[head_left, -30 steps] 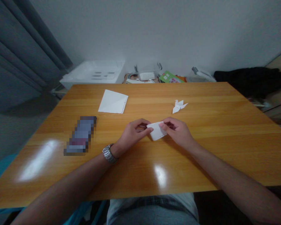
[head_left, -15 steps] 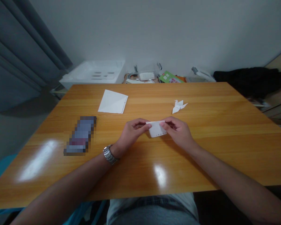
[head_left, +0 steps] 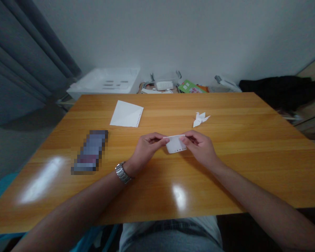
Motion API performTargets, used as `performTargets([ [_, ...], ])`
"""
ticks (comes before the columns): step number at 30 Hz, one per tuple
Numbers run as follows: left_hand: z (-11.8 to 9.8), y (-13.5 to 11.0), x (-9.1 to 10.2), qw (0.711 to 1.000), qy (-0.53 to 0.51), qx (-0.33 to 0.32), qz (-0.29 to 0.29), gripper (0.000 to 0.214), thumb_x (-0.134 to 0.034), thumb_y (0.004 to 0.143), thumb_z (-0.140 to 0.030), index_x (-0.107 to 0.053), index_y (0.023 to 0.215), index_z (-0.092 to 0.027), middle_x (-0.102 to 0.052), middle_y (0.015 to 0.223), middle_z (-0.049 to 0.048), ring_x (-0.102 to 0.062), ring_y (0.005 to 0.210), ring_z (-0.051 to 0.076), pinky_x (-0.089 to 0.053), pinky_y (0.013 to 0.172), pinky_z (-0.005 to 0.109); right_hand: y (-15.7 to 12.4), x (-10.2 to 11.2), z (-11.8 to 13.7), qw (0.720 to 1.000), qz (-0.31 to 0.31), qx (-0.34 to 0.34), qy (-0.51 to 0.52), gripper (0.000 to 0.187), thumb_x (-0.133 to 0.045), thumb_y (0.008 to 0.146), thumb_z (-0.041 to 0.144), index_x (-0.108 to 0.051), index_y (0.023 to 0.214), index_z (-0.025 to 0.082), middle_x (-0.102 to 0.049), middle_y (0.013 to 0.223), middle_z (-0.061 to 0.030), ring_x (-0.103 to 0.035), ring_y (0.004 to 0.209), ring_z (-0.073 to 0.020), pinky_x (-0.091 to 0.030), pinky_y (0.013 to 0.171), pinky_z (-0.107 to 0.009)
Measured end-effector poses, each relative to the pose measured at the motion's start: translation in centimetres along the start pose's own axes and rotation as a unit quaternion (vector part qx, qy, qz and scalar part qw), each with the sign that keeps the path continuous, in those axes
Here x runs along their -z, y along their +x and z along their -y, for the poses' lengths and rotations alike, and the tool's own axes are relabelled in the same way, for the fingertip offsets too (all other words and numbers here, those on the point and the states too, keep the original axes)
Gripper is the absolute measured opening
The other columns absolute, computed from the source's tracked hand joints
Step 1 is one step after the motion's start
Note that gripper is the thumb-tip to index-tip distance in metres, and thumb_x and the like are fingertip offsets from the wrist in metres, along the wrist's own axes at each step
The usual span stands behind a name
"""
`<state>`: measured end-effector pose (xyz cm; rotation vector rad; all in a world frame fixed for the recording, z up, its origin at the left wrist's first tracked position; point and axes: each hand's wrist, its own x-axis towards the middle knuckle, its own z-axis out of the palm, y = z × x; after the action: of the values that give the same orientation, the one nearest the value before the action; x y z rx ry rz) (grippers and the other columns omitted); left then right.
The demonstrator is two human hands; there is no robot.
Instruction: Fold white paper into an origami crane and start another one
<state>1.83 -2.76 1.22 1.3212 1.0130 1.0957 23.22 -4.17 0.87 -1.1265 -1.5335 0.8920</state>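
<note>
A small folded white paper (head_left: pixel 175 144) with punched holes along its lower edge is pinched between both my hands just above the wooden table (head_left: pixel 225 164). My left hand (head_left: pixel 145 149), with a metal watch on the wrist, grips the paper's left end. My right hand (head_left: pixel 200 147) grips its right end. Fingers of both hands are closed on the paper. A finished white paper crane (head_left: pixel 200 119) lies beyond my right hand. A flat white sheet (head_left: pixel 126 114) with a perforated edge lies farther back to the left.
A blurred dark rectangular object (head_left: pixel 90 151) lies on the table left of my left hand. Behind the far edge are a white box (head_left: pixel 105 82), cluttered items (head_left: pixel 173 86) and dark cloth (head_left: pixel 275 88). A grey curtain (head_left: pixel 21 59) hangs at the left.
The folded paper has been turned from tilted to level between my hands and raised slightly. Both hands have stayed in nearly the same place.
</note>
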Motion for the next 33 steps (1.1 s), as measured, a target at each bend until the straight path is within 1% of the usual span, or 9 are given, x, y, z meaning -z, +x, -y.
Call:
performTargets([
  [6,0.5,0.2,0.1,1.0,-0.029,0.005,0.005,0.024,-0.084,0.077,-0.038,-0.078,0.082,-0.016,-0.077,0.087,0.0055,-0.067,0.076,0.013,-0.054,0.074,0.025,0.0,0.0,0.1,1.0,-0.002,0.003,0.001,0.018,-0.07,0.09,0.041,-0.073,0.088,0.023,-0.074,0.083,-0.0019,-0.067,0.074,-0.0162,-0.054,0.066,-0.027],
  [11,0.3,0.1,0.1,1.0,-0.028,0.007,0.001,0.024,-0.083,0.078,-0.039,-0.078,0.081,-0.016,-0.076,0.084,0.0052,-0.065,0.075,0.013,-0.052,0.073,0.024,0.0,-0.1,0.2,1.0,-0.007,-0.006,0.013,0.021,-0.071,0.089,0.042,-0.073,0.087,0.022,-0.073,0.081,-0.0021,-0.066,0.073,-0.0163,-0.054,0.065,-0.027],
  [17,0.0,-0.1,0.2,1.0,-0.014,-0.019,0.017,0.025,-0.078,0.084,-0.041,-0.079,0.085,-0.016,-0.076,0.087,0.0054,-0.066,0.077,0.014,-0.053,0.075,0.025,0.1,-0.1,0.2,1.0,-0.016,-0.014,0.011,0.022,-0.072,0.088,0.044,-0.072,0.085,0.022,-0.072,0.079,-0.0015,-0.064,0.071,-0.0162,-0.052,0.063,-0.027],
  [22,-0.2,-0.2,0.2,0.999,0.033,-0.039,0.006,0.03,-0.074,0.087,-0.045,-0.078,0.087,-0.015,-0.076,0.089,0.0066,-0.068,0.081,0.017,-0.055,0.077,0.027,0.1,-0.2,0.3,1.0,-0.02,-0.023,0.007,0.027,-0.072,0.087,0.049,-0.071,0.084,0.022,-0.071,0.078,-0.0018,-0.064,0.072,-0.0173,-0.052,0.063,-0.028],
  [26,-0.2,-0.2,0.3,0.995,0.074,-0.068,0.015,0.034,-0.067,0.092,-0.047,-0.077,0.091,-0.015,-0.076,0.093,0.0073,-0.069,0.085,0.018,-0.055,0.078,0.027,0.1,-0.2,0.4,0.999,-0.023,-0.027,0.012,0.03,-0.072,0.087,0.051,-0.07,0.083,0.021,-0.07,0.077,-0.0019,-0.063,0.071,-0.017,-0.051,0.062,-0.027],
  [31,-0.4,-0.3,0.3,0.983,0.155,-0.101,0.006,0.034,-0.059,0.097,-0.044,-0.075,0.092,-0.015,-0.075,0.091,0.0073,-0.068,0.085,0.018,-0.053,0.077,0.026,0.1,-0.4,0.0,0.999,-0.028,-0.031,0.015,0.03,-0.071,0.087,0.05,-0.069,0.081,0.021,-0.067,0.074,-0.0009,-0.059,0.067,-0.0157,-0.048,0.059,-0.026],
  [33,-0.5,-0.4,0.2,0.98,0.167,-0.108,0.004,0.033,-0.058,0.098,-0.043,-0.074,0.091,-0.015,-0.075,0.092,0.0076,-0.068,0.086,0.018,-0.053,0.077,0.026,0.0,-0.4,-0.2,0.999,-0.028,-0.032,0.02,0.029,-0.071,0.087,0.049,-0.068,0.081,0.021,-0.065,0.073,-0.0002,-0.057,0.066,-0.015,-0.047,0.058,-0.026],
])
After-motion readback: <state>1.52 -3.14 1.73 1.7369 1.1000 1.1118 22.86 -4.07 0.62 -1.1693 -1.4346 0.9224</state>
